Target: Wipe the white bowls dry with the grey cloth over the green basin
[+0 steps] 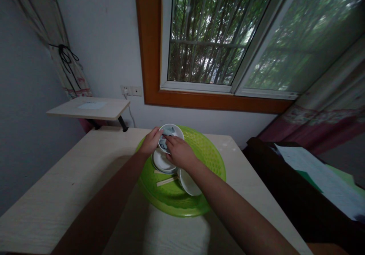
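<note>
My left hand (151, 141) grips the left rim of a white bowl (181, 132), its thumb over the edge. The bowl is tilted toward me, above a green round basket-like tray (212, 160). Inside the bowl lies a grey-and-dark patterned cloth (169, 130). My right hand (181, 153) reaches in with its fingers closed on the cloth, pressing it to the bowl's inner wall; its fingertips are partly hidden. Below the bowl sit stacked white plates (163, 162). A second white bowl (189, 183) lies tipped beside pale chopsticks (165, 181), partly behind my right forearm.
The tray stands on a pale wooden table (85, 171). A small raised shelf (111, 108) with a paper on it is at the back left. Behind are the wall and a window (211, 34). Papers (310, 175) lie on a dark surface to the right.
</note>
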`<state>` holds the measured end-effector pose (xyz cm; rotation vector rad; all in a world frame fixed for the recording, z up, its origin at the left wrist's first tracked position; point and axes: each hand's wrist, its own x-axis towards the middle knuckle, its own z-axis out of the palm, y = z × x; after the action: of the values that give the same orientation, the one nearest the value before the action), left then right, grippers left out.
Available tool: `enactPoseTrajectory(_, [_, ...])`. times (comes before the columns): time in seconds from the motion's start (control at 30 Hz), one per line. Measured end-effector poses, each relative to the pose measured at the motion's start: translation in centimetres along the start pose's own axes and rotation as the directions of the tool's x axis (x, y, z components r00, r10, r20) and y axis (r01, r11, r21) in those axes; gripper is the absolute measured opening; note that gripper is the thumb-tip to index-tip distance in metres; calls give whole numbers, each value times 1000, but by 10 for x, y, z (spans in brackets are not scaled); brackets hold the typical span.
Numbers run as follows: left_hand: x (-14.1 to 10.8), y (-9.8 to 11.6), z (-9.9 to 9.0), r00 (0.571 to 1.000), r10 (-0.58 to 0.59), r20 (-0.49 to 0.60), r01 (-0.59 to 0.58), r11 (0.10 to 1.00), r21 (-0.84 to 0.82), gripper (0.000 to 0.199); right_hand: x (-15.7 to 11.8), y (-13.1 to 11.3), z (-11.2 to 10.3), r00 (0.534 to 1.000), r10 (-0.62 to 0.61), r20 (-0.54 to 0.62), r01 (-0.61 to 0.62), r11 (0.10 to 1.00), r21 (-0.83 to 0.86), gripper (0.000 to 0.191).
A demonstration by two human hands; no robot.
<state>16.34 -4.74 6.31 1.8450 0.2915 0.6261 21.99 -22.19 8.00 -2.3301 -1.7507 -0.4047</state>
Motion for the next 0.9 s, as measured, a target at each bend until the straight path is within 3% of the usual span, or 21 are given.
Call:
enactPoseTrajectory(0.17, [2,-6,0,1000,7,-25,-6,999,37,30,3,-2,-1,995,95,0,-95,992,-84,70])
enactPoseTrajectory(0.33, [1,-4,-1,998,7,-59,1,993,121,32,5,-5,-5,989,140,50,-131,978,-161,35])
enactPoseTrajectory(0.57, [-1,5,-2,996,-7,-89,19,991,134,29,6,-6,-5,995,75,66,-62,982,-178,25])
enactPoseTrajectory(0.9, [2,-2,-3,993,-9,-118,21,995,100,33,4,3,0,998,-43,44,47,994,-97,14])
